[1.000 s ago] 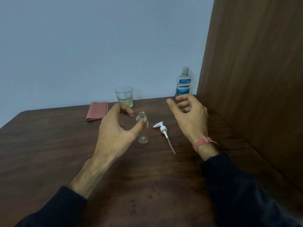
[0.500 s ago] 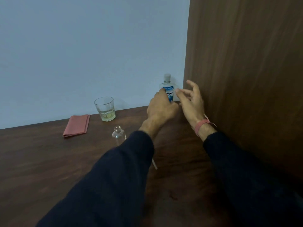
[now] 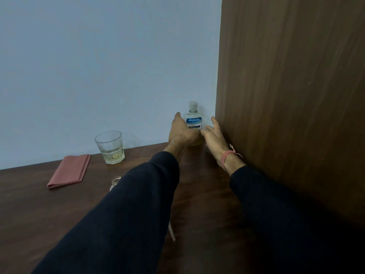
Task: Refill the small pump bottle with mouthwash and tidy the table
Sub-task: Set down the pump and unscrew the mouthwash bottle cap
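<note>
I see my left hand (image 3: 180, 131) wrapped around the clear, rounded plastic mouthwash bottle (image 3: 194, 123), my right hand (image 3: 214, 138) spread open just beside it.

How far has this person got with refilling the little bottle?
Early on. Done: the small bottle stands open, its pump tube lying on the table. In hand: the left hand is closing on the capped mouthwash bottle, the right hand open beside it. Left: pouring, refitting the pump, tidying the glass and cloth.
</note>
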